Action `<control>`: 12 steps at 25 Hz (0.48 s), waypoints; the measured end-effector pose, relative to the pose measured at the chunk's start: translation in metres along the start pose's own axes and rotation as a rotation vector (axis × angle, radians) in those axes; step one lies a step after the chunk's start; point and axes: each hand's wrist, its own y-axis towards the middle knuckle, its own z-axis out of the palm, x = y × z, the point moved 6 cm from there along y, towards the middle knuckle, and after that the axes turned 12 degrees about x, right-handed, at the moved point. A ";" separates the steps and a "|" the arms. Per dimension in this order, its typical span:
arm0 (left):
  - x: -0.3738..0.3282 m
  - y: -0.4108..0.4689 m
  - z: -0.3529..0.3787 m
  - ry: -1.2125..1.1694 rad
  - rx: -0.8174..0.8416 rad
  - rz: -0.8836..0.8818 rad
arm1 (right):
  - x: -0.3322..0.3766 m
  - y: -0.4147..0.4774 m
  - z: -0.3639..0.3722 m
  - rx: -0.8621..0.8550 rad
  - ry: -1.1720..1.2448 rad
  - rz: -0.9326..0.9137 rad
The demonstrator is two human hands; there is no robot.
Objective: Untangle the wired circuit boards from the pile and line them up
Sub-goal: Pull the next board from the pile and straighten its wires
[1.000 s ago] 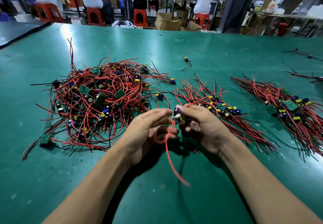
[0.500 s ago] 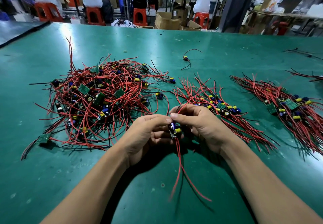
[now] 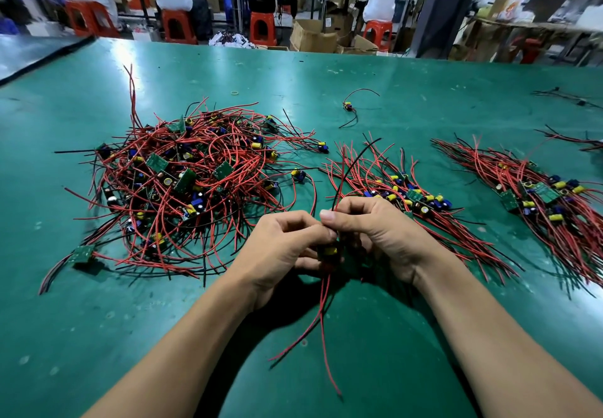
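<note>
A tangled pile of wired circuit boards (image 3: 192, 183) lies on the left of the green table (image 3: 424, 91). Both hands meet in front of me around one small circuit board (image 3: 329, 250) with a yellow capacitor. My left hand (image 3: 277, 251) grips the board from the left. My right hand (image 3: 378, 231) pinches its upper wires, a red and a black one rising toward the far side. Two red wires hang down from the board toward me. A lined-up row of boards (image 3: 411, 199) lies just right of my hands, and a second row (image 3: 538, 196) lies further right.
A single wired board (image 3: 348, 106) lies alone at mid-table beyond the rows. More wires (image 3: 580, 140) show at the right edge. A small ring (image 3: 234, 93) lies far back. People sit on orange stools (image 3: 177, 29) beyond the table, with cardboard boxes (image 3: 313, 37) nearby.
The board has dropped lower between my hands. My right hand now pinches the upper wires, which stand straighter, and the lower red wires hang straighter toward me.
</note>
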 end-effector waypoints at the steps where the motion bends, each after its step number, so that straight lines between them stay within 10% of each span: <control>1: 0.000 0.001 0.000 -0.005 -0.022 0.001 | 0.000 0.000 0.001 -0.013 0.006 -0.009; 12: 0.000 0.006 0.003 0.063 -0.100 0.033 | 0.012 0.010 -0.019 -0.346 0.225 -0.261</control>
